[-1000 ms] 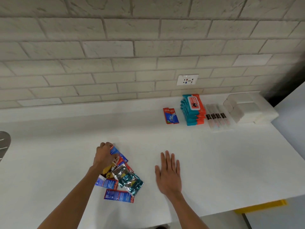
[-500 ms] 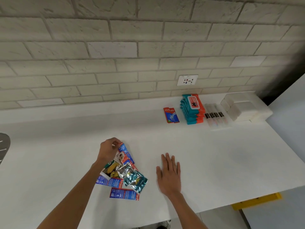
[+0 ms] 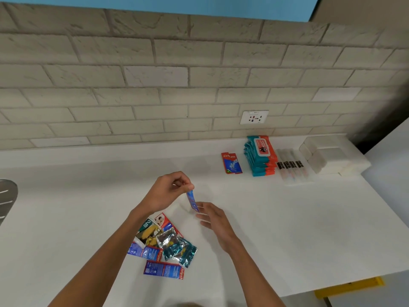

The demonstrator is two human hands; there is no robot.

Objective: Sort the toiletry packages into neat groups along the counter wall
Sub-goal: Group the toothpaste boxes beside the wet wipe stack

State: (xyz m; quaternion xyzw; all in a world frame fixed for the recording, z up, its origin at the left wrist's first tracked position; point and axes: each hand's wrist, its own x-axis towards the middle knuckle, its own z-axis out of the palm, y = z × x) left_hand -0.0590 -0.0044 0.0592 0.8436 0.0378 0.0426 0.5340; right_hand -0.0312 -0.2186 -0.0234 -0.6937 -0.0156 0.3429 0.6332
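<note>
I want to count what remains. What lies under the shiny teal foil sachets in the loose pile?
The foil sachets overlap a green-yellow packet and a blue-red toothpaste box. Whether anything more lies fully beneath them cannot be seen.

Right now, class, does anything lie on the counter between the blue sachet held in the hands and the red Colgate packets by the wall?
Nothing visible does. The left hand pinches the blue sachet above bare counter, which runs clear to the red Colgate packets; the wipes stack stands to their right, off that line.
</note>
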